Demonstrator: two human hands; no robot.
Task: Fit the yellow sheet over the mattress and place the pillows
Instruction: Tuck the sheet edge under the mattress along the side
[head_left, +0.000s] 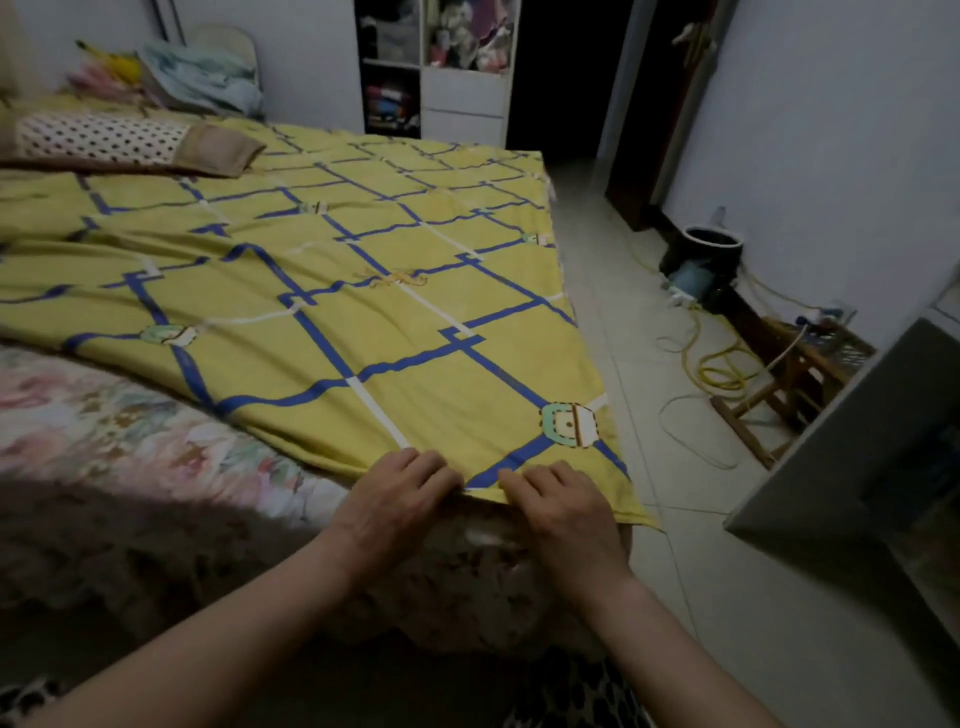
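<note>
The yellow sheet (332, 291) with blue and white grid lines lies spread over the bed, wrinkled on its left part. Its near left area leaves the floral mattress cover (130, 431) bare. My left hand (400, 493) and my right hand (561, 504) both grip the sheet's near edge at the bed's front right corner, fingers curled over the hem. A polka-dot pillow (119, 143) with a brown end lies at the far left of the bed, on top of the sheet.
Folded bedding (202, 73) is piled at the bed's far end. A white shelf unit (441, 67) stands at the back beside a dark doorway. A bucket (711, 249), yellow cable (722, 364), wooden stool (779, 395) and grey cabinet (852, 457) line the tiled floor on the right.
</note>
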